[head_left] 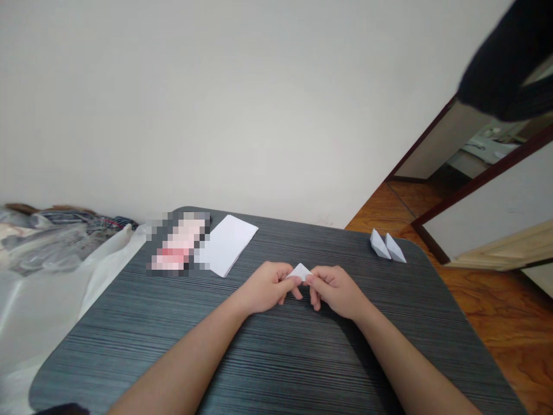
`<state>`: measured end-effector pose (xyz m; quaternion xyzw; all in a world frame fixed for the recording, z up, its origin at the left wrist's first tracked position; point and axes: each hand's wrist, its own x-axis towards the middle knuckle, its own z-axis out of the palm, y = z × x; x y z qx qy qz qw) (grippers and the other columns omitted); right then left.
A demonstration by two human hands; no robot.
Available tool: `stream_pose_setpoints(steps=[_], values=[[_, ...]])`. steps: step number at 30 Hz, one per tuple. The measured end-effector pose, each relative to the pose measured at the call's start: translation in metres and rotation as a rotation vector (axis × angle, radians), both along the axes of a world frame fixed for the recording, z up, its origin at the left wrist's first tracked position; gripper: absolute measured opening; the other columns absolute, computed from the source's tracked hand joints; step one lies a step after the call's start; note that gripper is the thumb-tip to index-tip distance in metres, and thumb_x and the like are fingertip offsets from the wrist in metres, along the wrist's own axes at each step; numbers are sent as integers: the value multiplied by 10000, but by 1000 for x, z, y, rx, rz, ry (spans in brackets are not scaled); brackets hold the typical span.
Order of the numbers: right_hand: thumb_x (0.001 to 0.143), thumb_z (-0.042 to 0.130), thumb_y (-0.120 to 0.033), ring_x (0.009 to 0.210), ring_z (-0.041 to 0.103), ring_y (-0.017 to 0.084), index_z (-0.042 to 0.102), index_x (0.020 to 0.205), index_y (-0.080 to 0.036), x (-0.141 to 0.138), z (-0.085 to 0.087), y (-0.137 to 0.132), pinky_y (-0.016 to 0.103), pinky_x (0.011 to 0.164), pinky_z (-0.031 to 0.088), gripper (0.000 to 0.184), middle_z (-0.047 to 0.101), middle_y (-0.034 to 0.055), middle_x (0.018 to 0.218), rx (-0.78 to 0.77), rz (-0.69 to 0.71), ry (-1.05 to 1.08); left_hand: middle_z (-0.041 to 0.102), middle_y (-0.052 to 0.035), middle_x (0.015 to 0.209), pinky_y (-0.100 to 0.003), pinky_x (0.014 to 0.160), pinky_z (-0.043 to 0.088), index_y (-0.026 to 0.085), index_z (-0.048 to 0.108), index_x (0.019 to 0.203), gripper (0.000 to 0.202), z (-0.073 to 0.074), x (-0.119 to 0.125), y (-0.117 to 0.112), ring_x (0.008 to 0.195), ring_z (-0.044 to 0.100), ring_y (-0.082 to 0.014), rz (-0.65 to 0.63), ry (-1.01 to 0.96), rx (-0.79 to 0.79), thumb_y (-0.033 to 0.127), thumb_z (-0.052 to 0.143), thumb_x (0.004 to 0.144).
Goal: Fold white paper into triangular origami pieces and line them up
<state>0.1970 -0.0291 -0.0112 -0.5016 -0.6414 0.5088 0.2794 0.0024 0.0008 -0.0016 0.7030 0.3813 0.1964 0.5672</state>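
Between my two hands is a small piece of folded white paper (301, 270), its pointed top facing away from me. My left hand (271, 283) pinches its left side with the thumb on top. On the other side, my right hand (333, 289) grips the right corner between thumb and fingers. Both hands are just above the dark table, and the paper's underside is hidden. Two folded white paper boats (380, 244) sit side by side near the table's far right corner.
A stack of white paper sheets (228, 242) lies at the far left of the dark wood-grain table (259, 357). Beside it is a blurred-out pinkish item (179, 242). Plastic-covered bundles (52, 242) stand left of the table, and a pale wall rises behind it.
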Motion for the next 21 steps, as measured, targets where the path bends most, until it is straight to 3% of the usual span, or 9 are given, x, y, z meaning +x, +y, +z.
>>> stream_pose_setpoints(steps=[13,21], values=[[895,450,-324,421,554,92,579,697,-162,1,5,0,187,453,408,286,624,-13,520,-10,21,-3,686,-44,726,-184,434,350,126,611,749,307,1,0,-1,445,469,-68,12,-6,2,364,448,853],[894,460,-306,399,525,76,589,708,-154,1,-2,2,165,401,359,272,617,-13,516,4,-9,0,691,-70,757,-192,416,350,120,609,800,383,-10,-1,3,411,479,-70,47,-47,-43,427,393,879]])
